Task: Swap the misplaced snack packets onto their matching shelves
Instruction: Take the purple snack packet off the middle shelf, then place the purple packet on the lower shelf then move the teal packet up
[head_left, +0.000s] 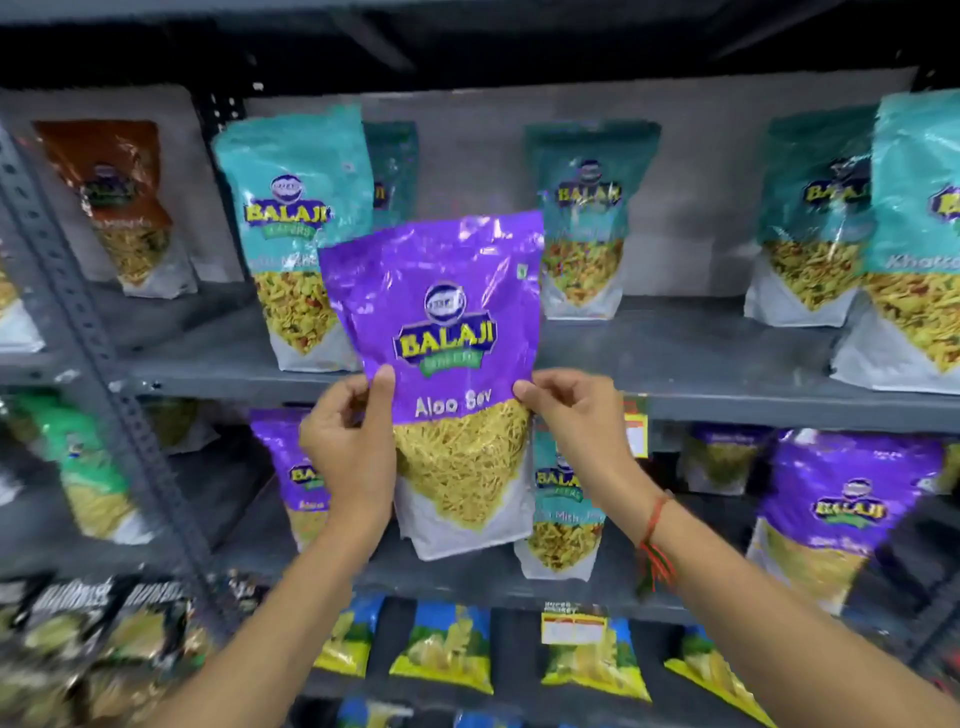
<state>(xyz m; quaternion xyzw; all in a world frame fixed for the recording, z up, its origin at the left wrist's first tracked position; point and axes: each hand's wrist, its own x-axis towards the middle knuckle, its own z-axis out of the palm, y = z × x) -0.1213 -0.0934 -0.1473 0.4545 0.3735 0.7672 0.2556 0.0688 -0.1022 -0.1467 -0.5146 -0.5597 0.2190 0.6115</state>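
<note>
A purple Aloo Sev packet (441, 322) is held upright in front of the shelves, between the upper and middle levels. My left hand (350, 447) grips its left edge and my right hand (576, 415) pinches its right edge. Several teal packets (296, 228) stand on the upper shelf (675, 358). On the middle shelf (467, 582) stand purple packets (841, 509) and one teal packet (563, 514), partly hidden behind the held packet and my right wrist.
A slotted grey upright (78, 322) runs down the left side. An orange-brown packet (124, 208) and a green packet (88, 467) sit in the left bay. Blue-and-yellow packets (447, 649) fill the lower shelf, black ones (78, 623) at lower left.
</note>
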